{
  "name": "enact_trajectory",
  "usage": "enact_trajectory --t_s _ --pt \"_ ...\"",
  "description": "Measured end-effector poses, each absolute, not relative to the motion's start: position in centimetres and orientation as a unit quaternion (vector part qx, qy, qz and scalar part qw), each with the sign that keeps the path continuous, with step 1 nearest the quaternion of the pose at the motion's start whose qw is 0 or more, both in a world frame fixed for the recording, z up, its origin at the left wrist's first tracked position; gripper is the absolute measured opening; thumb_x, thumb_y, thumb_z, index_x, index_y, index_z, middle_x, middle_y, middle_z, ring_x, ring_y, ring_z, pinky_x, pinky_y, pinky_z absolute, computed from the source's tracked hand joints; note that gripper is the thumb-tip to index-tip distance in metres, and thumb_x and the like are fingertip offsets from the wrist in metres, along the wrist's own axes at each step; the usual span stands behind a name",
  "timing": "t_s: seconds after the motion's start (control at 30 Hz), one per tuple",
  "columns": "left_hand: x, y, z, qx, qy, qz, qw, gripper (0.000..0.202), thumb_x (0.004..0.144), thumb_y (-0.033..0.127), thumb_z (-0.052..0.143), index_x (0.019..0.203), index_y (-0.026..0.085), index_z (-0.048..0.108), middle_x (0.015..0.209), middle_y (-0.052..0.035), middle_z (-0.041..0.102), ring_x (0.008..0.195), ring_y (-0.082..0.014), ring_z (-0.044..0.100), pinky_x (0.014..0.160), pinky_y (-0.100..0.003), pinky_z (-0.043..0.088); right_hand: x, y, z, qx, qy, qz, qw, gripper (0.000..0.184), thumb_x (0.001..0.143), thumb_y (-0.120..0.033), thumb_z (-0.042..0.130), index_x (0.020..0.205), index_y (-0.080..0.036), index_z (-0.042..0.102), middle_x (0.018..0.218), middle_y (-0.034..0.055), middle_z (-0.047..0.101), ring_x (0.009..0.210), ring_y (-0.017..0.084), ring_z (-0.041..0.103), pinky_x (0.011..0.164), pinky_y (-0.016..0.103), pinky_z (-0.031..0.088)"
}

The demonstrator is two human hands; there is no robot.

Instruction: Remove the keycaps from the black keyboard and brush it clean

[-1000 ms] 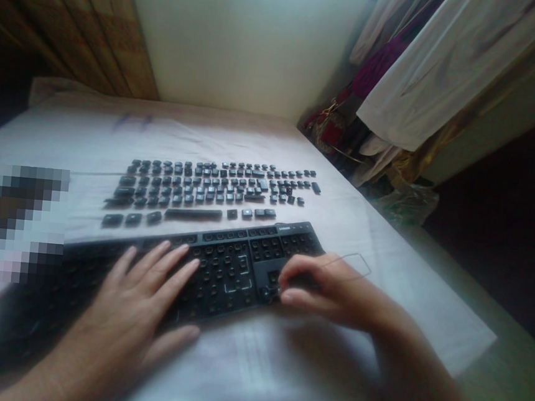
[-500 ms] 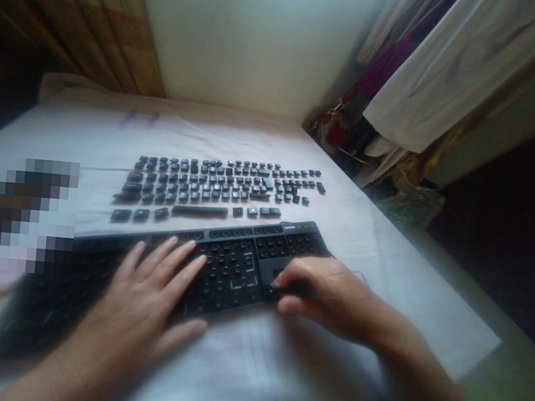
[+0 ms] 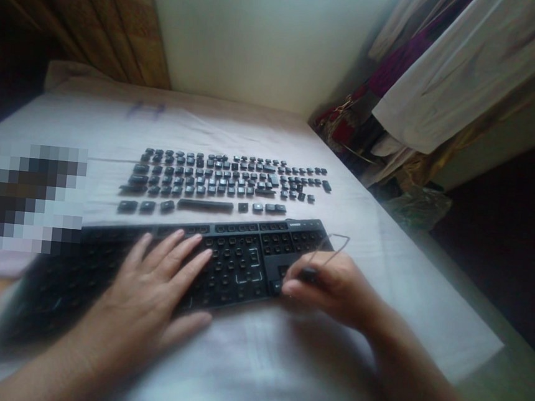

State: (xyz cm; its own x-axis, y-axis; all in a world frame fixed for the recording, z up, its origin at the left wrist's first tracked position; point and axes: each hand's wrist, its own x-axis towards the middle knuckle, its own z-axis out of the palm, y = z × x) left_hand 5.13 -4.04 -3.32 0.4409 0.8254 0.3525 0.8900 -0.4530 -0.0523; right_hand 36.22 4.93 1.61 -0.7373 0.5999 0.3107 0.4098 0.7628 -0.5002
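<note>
Fingers [image 3: 191, 262] of L hand [image 3: 147, 296] spread flat on keyboard [image 3: 238, 266]; R hand [image 3: 335, 287] pinches wire tool [image 3: 339, 236].

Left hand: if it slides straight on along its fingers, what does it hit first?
The left hand lies flat on the keyboard, fingers aimed up-right. Past the keyboard's far edge it likely meets the long spacebar cap first, though depth is unclear.

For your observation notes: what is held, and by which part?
Right hand pinches a thin wire loop by its near end; left hand rests flat on keyboard.
</note>
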Motion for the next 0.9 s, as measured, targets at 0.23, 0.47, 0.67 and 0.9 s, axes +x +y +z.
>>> enact_trajectory --t_s 0.23,0.47,0.67,0.9 --pt "5.3 -3.9 -3.1 -0.843 -0.502 -0.144 0.130 0.073 0.092 0.064 0.049 0.147 0.017 0.047 0.151 -0.0179 0.052 0.141 -0.0402 0.045 0.119 -0.060 0.022 35.8 5.0 2.0 -0.247 -0.881 0.265 0.305 0.025 0.097 -0.038 0.067 0.082 -0.018 0.071 0.072 0.0036 0.077 0.062 0.014 0.072 0.060 0.021 0.057" --pt "5.2 -3.9 -3.2 -0.840 -0.510 -0.137 0.122 0.072 0.092 0.065 0.045 0.147 0.019 0.048 0.150 -0.0162 0.054 0.140 -0.0400 0.046 0.116 -0.063 0.028 35.9 5.5 1.4 -0.254 -0.875 0.285 0.297 0.026 0.096 -0.038 0.068 0.081 -0.017 0.073 0.073 0.0054 0.078 0.064 0.015 0.074 0.062 0.022 0.059" --pt "5.2 -3.9 -3.4 -0.839 -0.511 -0.151 0.113 0.072 0.092 0.065 0.049 0.146 0.019 0.049 0.153 -0.0157 0.050 0.143 -0.0394 0.043 0.120 -0.062 0.023 35.6 5.6 1.9 -0.226 -0.897 0.283 0.252 0.031 0.100 -0.039 0.062 0.080 -0.017 0.072 0.075 0.0054 0.077 0.068 0.014 0.072 0.066 0.023 0.058" --pt "5.1 -4.0 -3.4 -0.837 -0.518 -0.142 0.105 0.071 0.092 0.065 0.047 0.148 0.021 0.047 0.154 -0.0154 0.050 0.144 -0.0388 0.043 0.119 -0.063 0.025 34.5 5.1 2.2 -0.203 -0.929 0.209 0.230 0.035 0.103 -0.038 0.056 0.079 -0.017 0.069 0.070 0.0045 0.072 0.063 0.015 0.068 0.061 0.024 0.053"
